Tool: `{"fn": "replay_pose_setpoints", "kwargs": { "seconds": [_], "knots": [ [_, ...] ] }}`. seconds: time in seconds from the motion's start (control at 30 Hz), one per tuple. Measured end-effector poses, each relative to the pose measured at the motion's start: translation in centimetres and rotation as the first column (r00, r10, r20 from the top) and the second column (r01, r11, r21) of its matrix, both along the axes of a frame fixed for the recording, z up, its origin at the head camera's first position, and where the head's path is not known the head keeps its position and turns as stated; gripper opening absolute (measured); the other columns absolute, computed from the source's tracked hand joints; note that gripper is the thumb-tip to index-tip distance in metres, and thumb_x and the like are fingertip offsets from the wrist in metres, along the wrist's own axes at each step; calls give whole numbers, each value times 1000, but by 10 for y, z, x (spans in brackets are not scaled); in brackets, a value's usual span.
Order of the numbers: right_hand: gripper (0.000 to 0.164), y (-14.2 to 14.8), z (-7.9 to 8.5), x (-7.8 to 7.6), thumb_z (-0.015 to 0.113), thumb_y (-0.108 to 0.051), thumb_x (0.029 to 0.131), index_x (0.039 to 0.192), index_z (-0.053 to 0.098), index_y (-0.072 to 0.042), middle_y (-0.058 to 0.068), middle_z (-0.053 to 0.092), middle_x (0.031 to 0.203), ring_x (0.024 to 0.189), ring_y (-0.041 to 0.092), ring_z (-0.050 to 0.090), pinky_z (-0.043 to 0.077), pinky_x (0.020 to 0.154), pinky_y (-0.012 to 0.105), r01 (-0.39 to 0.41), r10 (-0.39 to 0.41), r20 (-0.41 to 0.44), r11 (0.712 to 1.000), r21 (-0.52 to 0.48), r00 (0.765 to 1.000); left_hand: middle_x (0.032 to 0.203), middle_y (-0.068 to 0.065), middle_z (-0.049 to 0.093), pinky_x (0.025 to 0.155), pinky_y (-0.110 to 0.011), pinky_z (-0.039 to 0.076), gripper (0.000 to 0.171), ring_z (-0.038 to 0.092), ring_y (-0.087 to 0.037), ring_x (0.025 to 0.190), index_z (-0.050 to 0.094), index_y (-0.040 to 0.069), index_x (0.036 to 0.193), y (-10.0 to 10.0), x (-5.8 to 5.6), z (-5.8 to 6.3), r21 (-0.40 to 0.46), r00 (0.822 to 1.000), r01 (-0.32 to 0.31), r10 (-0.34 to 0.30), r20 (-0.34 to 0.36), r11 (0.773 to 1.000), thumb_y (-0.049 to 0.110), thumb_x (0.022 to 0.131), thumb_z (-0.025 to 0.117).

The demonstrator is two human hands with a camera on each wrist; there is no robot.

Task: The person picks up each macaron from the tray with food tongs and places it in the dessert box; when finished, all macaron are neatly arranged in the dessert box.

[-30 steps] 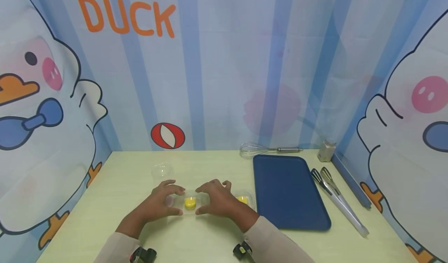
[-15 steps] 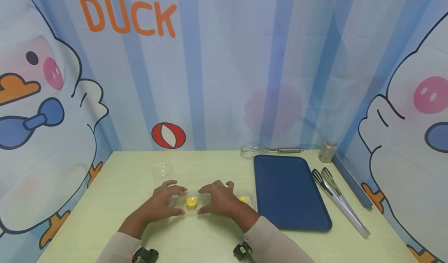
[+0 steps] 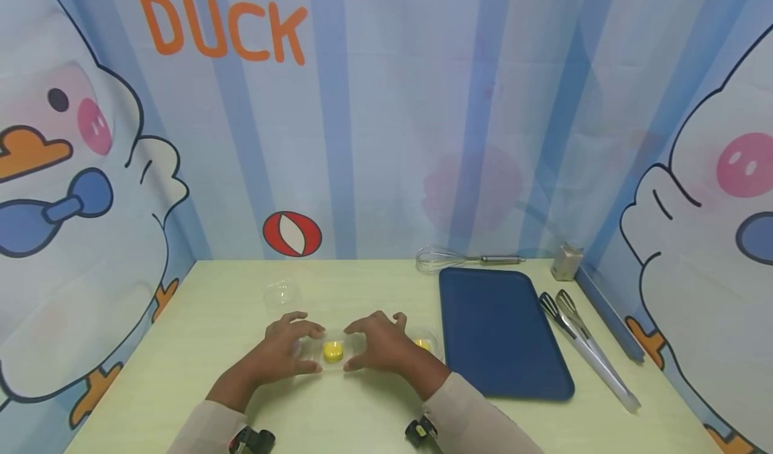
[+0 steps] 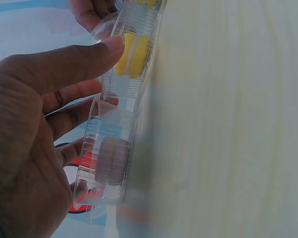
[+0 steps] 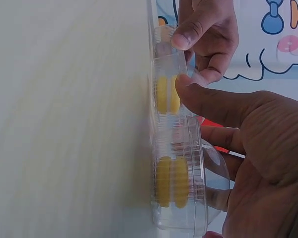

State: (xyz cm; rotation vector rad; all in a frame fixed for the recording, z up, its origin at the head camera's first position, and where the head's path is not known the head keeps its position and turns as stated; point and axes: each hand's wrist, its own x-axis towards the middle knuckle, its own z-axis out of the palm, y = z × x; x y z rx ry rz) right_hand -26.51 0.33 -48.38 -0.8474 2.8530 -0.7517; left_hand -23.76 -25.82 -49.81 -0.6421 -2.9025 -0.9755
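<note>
A yellow macaron [image 3: 333, 351] sits in a small clear plastic box [image 3: 333, 368] on the table. My left hand [image 3: 282, 349] holds this box at its left end, thumb at the near edge and index finger at the far edge. From the other end my right hand [image 3: 382, 344] pinches it the same way. To the left, mostly behind my left hand, is a second clear box with a mauve macaron [image 4: 111, 161]. Beside my right wrist stands a third clear box [image 5: 196, 220] holding another yellow macaron [image 5: 172, 182], a domed lid over it.
A clear domed lid [image 3: 282, 294] lies behind my left hand. On the right is a dark blue tray [image 3: 504, 336], with metal tongs [image 3: 588, 350] beyond it. A whisk [image 3: 471, 259] and a small shaker [image 3: 566, 262] stand along the back edge, before a duck-print curtain.
Both hands and the middle box have shifted very slightly to the right, along with the whole view. The grip of the hands looks the same.
</note>
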Motion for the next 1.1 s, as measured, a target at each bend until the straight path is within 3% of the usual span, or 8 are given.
{"fn": "replay_pose_setpoints", "kwargs": {
  "seconds": [0.4, 0.63, 0.77, 0.9, 1.1],
  "knots": [
    [61, 2, 2, -2, 101, -37, 77, 131, 79, -19, -1, 78, 130, 127, 26, 61, 25, 114, 78, -5, 5, 4, 1000, -12, 1000, 145, -6, 70, 123, -84, 11, 51, 31, -48, 160, 73, 17, 124, 2, -1, 0, 10, 1000, 1, -1, 10, 1000, 34, 82, 96],
    [62, 2, 1, -2, 101, -38, 75, 129, 79, -18, -1, 79, 131, 128, 26, 62, 26, 113, 78, -2, 2, -8, 1000, -4, 1000, 145, -4, 68, 123, -85, 13, 54, 30, -47, 161, 73, 19, 129, 1, 0, -1, -9, 1000, -17, 17, 20, 1000, 34, 83, 96],
    [65, 3, 4, -1, 101, -37, 76, 132, 78, -15, 1, 78, 134, 132, 28, 61, 25, 114, 77, -4, 4, -2, 1000, -5, 1000, 152, -12, 62, 121, -87, 19, 60, 30, -50, 160, 71, 18, 134, -1, 2, 4, -22, 999, -33, 33, 24, 999, 38, 83, 96],
    [70, 5, 5, -3, 101, -39, 77, 137, 75, -15, 1, 75, 139, 136, 29, 59, 25, 115, 78, -8, 8, 9, 1000, 1, 1000, 157, -19, 58, 118, -88, 26, 64, 34, -52, 157, 70, 17, 138, -7, 3, 9, -8, 999, -50, 50, -5, 999, 43, 85, 93],
    [73, 5, 10, -6, 97, -46, 80, 142, 72, -16, 2, 72, 144, 140, 29, 58, 25, 116, 76, -27, 27, 22, 1000, 7, 999, 153, -16, 63, 117, -87, 28, 64, 47, -48, 150, 67, 12, 144, -21, -1, 13, 20, 991, -84, 85, -99, 996, 44, 92, 86]
  ]
}}
